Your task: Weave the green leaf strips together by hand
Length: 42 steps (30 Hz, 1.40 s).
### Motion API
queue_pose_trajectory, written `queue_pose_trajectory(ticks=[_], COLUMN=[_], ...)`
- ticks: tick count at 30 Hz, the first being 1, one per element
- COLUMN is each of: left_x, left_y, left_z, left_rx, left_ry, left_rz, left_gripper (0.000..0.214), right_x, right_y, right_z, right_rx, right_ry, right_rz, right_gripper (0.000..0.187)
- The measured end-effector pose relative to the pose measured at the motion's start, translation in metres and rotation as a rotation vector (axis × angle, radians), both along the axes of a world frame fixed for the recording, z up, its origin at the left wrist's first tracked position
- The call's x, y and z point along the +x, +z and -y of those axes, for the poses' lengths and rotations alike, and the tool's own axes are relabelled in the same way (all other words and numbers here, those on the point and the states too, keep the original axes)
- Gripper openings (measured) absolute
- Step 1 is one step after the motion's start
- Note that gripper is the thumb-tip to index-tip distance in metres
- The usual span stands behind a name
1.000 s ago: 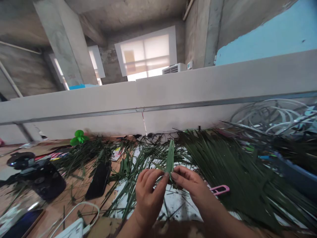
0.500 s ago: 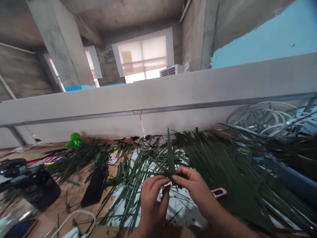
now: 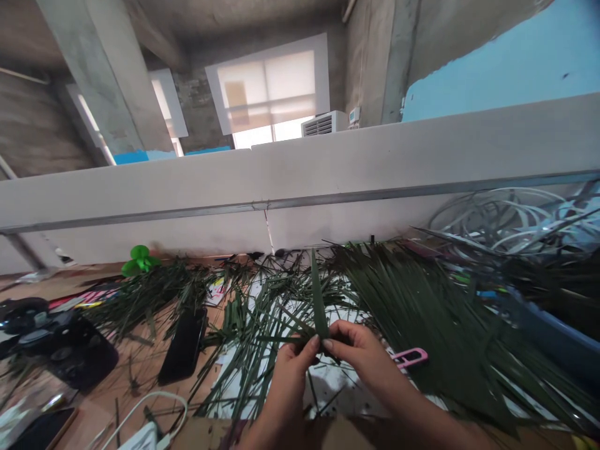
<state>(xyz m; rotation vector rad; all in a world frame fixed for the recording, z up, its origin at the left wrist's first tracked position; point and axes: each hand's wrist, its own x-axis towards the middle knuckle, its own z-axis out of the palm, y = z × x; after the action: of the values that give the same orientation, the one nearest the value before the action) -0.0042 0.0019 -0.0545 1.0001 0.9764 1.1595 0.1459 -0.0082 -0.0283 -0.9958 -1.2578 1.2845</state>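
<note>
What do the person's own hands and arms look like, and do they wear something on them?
The left hand and right hand are bare: no gloves, rings or watch show. The left forearm and right forearm are bare too, with no sleeve in view.

Palm-leaf strip (image 3: pixel 319 300) seen dark green, veined lengthwise | heaped palm strips (image 3: pixel 422 312) seen darker green | plastic clip (image 3: pixel 409 356) seen pink | counter (image 3: pixel 94 406) seen tan, wood-grained | wall (image 3: pixel 492 69) seen painted pale blue
</note>
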Motion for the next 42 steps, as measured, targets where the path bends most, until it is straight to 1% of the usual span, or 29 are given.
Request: queue_pose_trajectory(ticks=[3,5,7,10,15,20,27,31,34,36,38,40,42], left_x=[0.001,0.002,0.003,0.003,0.002,0.004,0.004,0.005,0.005,0.004,0.004,0.003,0.003], left_y=[-0.002,-0.003,-0.005,-0.006,-0.001,0.004,0.012,0.01,0.005,0.001,-0.003,-0.006,-0.007], left_z=[-0.003,-0.005,-0.006,-0.005,-0.001,0.003,0.008,0.008,0.007,0.005,0.003,0.002,0.002], left_rx=[-0.001,-0.004,-0.006,-0.006,0.02,0.01,0.026,-0.013,-0.085,-0.136,-0.181,-0.236,-0.287], left_ry=[-0.048,-0.074,-0.109,-0.174,-0.242,-0.235,-0.26,-0.274,-0.271,-0.249,-0.215,-0.168,-0.126], left_rz=[0.056,0.094,0.137,0.165,0.118,0.071,0.079,0.12,0.148,0.141,0.126,0.116,0.099], left_gripper=[0.045,0.041,0.039,0.035,0.036,0.04,0.038,0.038,0.039,0.04,0.041,0.039,0.038], right_x=[0.005,0.008,0.01,0.011,0.011,0.011,0.014,0.014,0.014,0.02,0.036,0.059,0.086], right_y=[0.0,0.001,0.002,-0.001,-0.004,-0.005,-0.014,-0.018,-0.017,-0.012,-0.005,0.004,0.012], right_z=[0.002,0.005,0.008,0.013,0.021,0.028,0.027,0.029,0.031,0.031,0.029,0.026,0.024], right_rx=[0.049,0.081,0.085,0.053,0.015,0.024,0.006,0.003,0.023,0.043,0.062,0.043,0.04], right_ry=[-0.069,-0.109,-0.134,-0.173,-0.199,-0.239,-0.286,-0.276,-0.252,-0.249,-0.312,-0.417,-0.473], right_rz=[0.162,0.205,0.181,0.116,0.059,0.034,0.006,0.009,0.065,0.118,0.163,0.19,0.243], right_gripper=[0.024,0.022,0.021,0.021,0.025,0.026,0.027,0.024,0.02,0.019,0.019,0.022,0.022])
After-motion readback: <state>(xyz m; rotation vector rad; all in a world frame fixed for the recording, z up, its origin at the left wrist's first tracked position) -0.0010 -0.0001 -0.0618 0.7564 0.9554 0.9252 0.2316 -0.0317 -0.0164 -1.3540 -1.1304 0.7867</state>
